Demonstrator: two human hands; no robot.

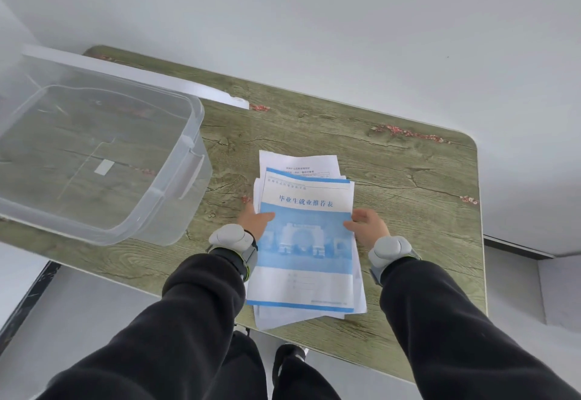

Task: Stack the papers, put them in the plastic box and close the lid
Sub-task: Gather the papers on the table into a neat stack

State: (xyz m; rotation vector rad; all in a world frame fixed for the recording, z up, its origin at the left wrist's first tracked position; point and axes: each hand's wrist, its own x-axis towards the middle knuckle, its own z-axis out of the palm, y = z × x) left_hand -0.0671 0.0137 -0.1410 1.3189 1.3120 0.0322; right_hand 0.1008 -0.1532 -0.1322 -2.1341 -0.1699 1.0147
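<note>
We see a loose pile of papers (306,242) lying on the table (408,173), near its front edge and just right of the clear plastic box (94,154). The sheets are not squared up: corners of lower pages fan out at the top and along the bottom, and how many sheets there are we cannot tell.

The left hand (255,222) grips the pile's left edge; its thumb lies on the top sheet and the other fingers are hidden beneath the paper. The right hand (366,223) is at the right edge, its fingers (353,226) curled against the top sheet, though we cannot tell whether they pinch the pile or only press on it. Grey wrist devices (231,237) sit above both black sleeves (201,305), covering the wrists.

The top sheet has a blue border, a large blue Chinese heading and a pale blue picture of a gate-like building. The heading appears to read 毕业生就业推荐表; the smaller lines above it, and the print on the sheet behind, are too blurred for us to read.

The box stands open on the table's left part, cut off by the left edge of the view. A small pale label shows through its bottom, with no writing we can make out. Behind it a white lid (151,80) lies partly hidden by the box wall. Below the table edge we see dark trousers and a shoe (287,354), partly hidden.
</note>
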